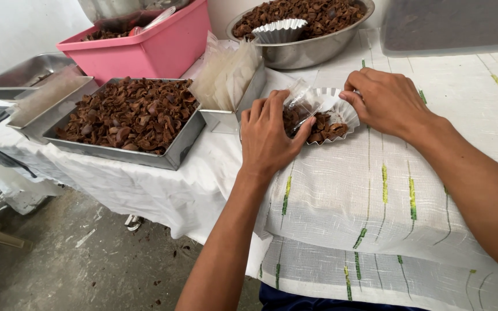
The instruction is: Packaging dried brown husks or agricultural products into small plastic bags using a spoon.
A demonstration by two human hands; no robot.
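Hands at a cloth-covered table [376, 190], seen from above.

Left hand [267, 133] — palm down, forearm reaching up from the lower edge, fingers curled forward. A small clear plastic bag [300, 102] is pinched between thumb and fingertips; the bag's mouth is held over the near rim of a fluted foil cup [344, 109].

Right hand [383, 101] — back of the hand upward, wrist bent inward, forearm entering from the right. The fingers are closed on the far rim of the foil cup, tipping or steadying it; which of the two cannot be told.

Foil cup — set on the white cloth with green stripes, between the two hands, holding brown dried pieces [325, 128] heaped toward the bag.

Surroundings, left and behind:
- Square metal tray [168, 155] filled with the same brown pieces.
- Narrow metal tin [226, 118] just beside it, stacked with clear bags [226, 72].
- Pink plastic tub [162, 49] behind the tray.
- Round metal bowl [312, 52] of brown pieces, with an empty foil cup [279, 30] resting on top.
- Flat metal trays [27, 72] at far left.
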